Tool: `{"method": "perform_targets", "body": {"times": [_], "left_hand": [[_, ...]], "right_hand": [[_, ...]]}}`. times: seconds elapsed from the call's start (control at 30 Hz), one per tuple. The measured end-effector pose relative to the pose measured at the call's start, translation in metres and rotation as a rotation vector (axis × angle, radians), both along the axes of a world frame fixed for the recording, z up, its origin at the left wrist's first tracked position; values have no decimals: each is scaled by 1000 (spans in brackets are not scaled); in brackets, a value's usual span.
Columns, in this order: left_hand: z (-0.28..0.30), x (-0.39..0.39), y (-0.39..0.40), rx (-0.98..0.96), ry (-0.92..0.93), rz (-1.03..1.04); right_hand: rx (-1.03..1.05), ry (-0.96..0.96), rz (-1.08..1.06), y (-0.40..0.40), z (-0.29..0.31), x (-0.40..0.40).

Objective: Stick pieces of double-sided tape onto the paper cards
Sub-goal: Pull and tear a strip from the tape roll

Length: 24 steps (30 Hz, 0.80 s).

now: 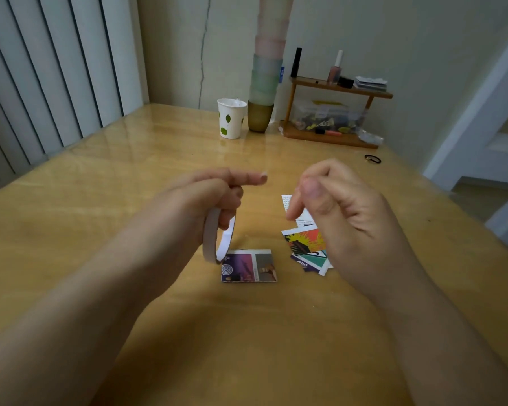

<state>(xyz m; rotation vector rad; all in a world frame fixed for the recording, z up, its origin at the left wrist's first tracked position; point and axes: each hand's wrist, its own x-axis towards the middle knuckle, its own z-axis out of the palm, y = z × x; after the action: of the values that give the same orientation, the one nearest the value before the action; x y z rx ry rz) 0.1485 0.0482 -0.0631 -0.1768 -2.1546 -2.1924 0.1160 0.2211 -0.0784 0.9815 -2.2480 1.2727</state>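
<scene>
The wooden table (100, 230) spreads out under both my forearms, glossy and bare in front of me. Far beyond my hands, against the wall, a tall stack of pastel cups (269, 68) rises from a gold one, with a white paper cup (230, 118) printed with green leaves just to its left. Past my right hand stands a small wooden shelf (335, 89) carrying bottles and oddments, and a black hair tie (373, 159) lies on the table near it.

My left hand (208, 194) is raised above the table with its fingers curled through the roll of double-sided tape (214, 238), gripping it so the ring hangs on edge; my forefinger sticks out straight towards my other hand. My right hand (343, 212) hovers level with it, fingers bent and thumb close to the fingertips; whether a bit of tape is pinched there I cannot tell.

Just below the roll, between my hands, one paper card (251, 266) lies flat, picture side up. Beneath my right hand sits a loose pile of cards (304, 247), partly hidden by my fingers.
</scene>
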Motion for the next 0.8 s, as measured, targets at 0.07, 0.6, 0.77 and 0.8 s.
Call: {"method": "perform_targets", "body": {"times": [0.07, 0.6, 0.77, 0.8], "left_hand": [[-2, 1, 0, -18, 6, -32], [0, -1, 9, -135, -38, -75], [-2, 0, 6, -115, -9, -70], [-3, 1, 6, -127, -1, -66]], "right_hand": [[-48, 86, -79, 2, 2, -2], [93, 263, -126, 0, -2, -3], [94, 305, -143, -1, -2, -4], [98, 315, -149, -1, -2, -5]]}}
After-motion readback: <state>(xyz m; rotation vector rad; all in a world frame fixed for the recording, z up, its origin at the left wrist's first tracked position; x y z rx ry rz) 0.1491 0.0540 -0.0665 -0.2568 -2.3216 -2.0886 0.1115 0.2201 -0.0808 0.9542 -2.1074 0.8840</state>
